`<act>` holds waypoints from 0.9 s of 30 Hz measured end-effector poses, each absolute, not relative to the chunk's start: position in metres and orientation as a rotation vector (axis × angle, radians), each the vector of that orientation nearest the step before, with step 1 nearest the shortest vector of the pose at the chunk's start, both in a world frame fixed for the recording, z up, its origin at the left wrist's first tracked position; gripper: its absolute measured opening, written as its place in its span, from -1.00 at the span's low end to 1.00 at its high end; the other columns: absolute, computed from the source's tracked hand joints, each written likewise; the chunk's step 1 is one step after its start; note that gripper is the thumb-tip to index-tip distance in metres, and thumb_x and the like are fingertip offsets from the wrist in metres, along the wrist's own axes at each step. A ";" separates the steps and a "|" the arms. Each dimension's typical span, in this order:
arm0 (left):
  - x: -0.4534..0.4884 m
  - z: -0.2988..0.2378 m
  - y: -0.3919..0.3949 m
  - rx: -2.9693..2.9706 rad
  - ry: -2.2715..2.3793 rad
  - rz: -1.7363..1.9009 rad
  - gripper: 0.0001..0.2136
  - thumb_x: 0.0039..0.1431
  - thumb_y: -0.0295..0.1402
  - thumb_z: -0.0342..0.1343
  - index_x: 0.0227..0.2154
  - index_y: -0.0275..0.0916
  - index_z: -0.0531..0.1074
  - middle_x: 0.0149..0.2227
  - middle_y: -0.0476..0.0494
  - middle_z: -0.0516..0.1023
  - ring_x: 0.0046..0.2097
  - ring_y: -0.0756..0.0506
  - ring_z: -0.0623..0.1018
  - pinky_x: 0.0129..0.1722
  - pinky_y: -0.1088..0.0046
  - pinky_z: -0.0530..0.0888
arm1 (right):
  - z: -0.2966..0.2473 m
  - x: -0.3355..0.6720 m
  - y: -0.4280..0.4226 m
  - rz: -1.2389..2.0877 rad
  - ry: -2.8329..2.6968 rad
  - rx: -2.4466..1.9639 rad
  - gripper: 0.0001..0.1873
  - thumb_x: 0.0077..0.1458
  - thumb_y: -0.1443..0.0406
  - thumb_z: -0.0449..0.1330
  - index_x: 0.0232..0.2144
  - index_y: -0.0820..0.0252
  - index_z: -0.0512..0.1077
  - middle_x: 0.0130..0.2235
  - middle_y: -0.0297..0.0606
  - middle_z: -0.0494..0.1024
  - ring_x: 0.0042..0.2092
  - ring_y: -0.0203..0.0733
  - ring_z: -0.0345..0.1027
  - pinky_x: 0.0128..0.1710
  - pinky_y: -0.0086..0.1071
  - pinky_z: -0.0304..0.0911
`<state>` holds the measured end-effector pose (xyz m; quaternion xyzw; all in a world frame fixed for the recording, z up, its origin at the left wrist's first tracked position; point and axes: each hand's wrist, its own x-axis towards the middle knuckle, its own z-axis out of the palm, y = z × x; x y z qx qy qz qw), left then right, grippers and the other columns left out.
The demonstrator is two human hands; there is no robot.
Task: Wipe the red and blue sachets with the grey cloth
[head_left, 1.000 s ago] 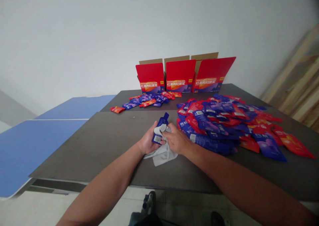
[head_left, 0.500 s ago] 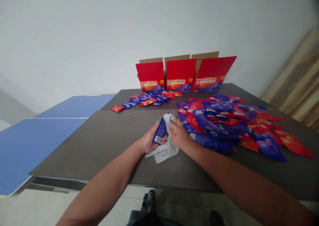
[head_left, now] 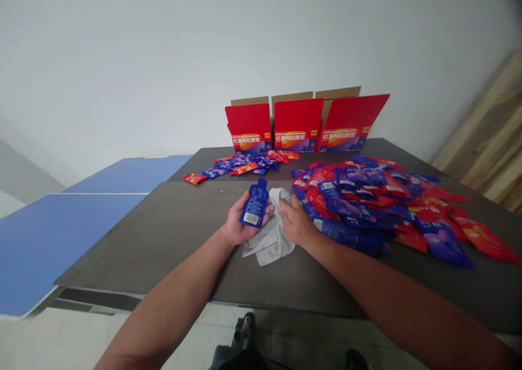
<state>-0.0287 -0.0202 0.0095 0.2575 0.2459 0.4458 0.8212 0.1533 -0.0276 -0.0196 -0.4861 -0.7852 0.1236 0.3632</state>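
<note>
In my left hand (head_left: 238, 221) lies a dark blue pouch (head_left: 255, 204), its barcode end toward me and its narrow neck pointing away. The thumb and fingers hold it by its sides. My right hand (head_left: 297, 221) is closed on a pale grey cloth (head_left: 269, 244), which hangs down onto the dark table between the hands. The cloth is just right of the pouch and apart from its printed face. Close beyond my right hand spreads a large heap of blue and red pouches (head_left: 359, 190).
Three open red cartons (head_left: 299, 122) stand in a row at the back of the dark table (head_left: 179, 234). Before them lies a smaller group of blue and red pouches (head_left: 248, 163). A blue table (head_left: 81, 223) adjoins on the left. Wooden boards (head_left: 493, 136) lean at the right.
The cloth has come away from the pouch toward the right. My left hand has shifted slightly left, and the pouch's printed side now shows fully.
</note>
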 end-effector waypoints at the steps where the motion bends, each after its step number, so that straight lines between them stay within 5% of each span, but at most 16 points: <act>1: -0.030 0.009 -0.018 0.538 0.531 0.991 -0.56 0.26 -0.08 -0.08 -0.05 -0.36 0.41 -0.18 -0.28 0.55 -0.17 -0.14 0.55 -0.22 0.34 0.49 | -0.017 0.154 -0.031 0.317 -2.119 -1.197 -0.54 0.21 0.38 -0.06 0.14 0.12 0.30 -0.03 -0.12 0.30 -0.06 -0.11 0.27 -0.01 -0.29 0.23; 6: -0.031 0.006 -0.013 0.579 0.527 1.068 -0.54 0.24 -0.16 -0.07 0.05 -0.40 0.37 -0.06 -0.34 0.53 -0.01 -0.24 0.53 -0.03 0.17 0.45 | -0.009 0.152 -0.043 0.246 -2.501 -1.062 -0.53 0.16 0.41 0.01 0.08 -0.05 0.38 0.06 -0.20 0.28 -0.13 -0.16 0.29 -0.10 -0.33 0.24; 12: -0.028 0.008 -0.022 0.589 0.462 0.887 -0.59 0.20 -0.33 -0.03 0.08 -0.41 0.36 -0.05 -0.31 0.53 -0.02 -0.20 0.54 0.01 0.23 0.42 | -0.007 0.149 -0.043 0.192 -2.450 -1.165 -0.50 0.16 0.40 -0.01 0.11 -0.07 0.35 0.13 -0.15 0.24 -0.12 -0.09 0.34 -0.13 -0.27 0.26; 16: -0.031 0.005 -0.024 0.569 0.502 0.847 -0.59 0.09 -0.50 0.00 0.04 -0.38 0.38 -0.10 -0.25 0.57 -0.07 -0.15 0.56 0.05 0.23 0.41 | -0.006 0.151 -0.041 0.143 -2.327 -1.341 -0.49 0.16 0.40 -0.03 0.15 0.05 0.30 0.01 -0.06 0.28 -0.15 -0.08 0.35 -0.13 -0.28 0.27; 19: -0.033 0.002 -0.024 0.624 0.483 0.835 -0.39 -0.15 -0.67 -0.03 0.07 -0.32 0.36 -0.09 -0.21 0.57 -0.02 -0.16 0.54 0.12 0.15 0.36 | -0.007 0.153 -0.038 0.174 -2.248 -1.417 -0.50 0.16 0.41 -0.03 0.15 0.12 0.29 -0.04 -0.05 0.28 -0.15 -0.08 0.35 -0.10 -0.29 0.26; 27: -0.038 0.006 -0.023 0.693 0.367 0.764 -0.19 -0.32 -0.70 -0.08 0.17 -0.32 0.28 0.05 -0.28 0.48 0.08 -0.25 0.48 0.15 0.05 0.30 | -0.017 0.154 -0.025 0.247 -1.949 -1.477 -0.50 0.19 0.41 -0.08 0.18 0.27 0.22 -0.06 -0.01 0.28 -0.03 -0.03 0.29 0.00 -0.25 0.25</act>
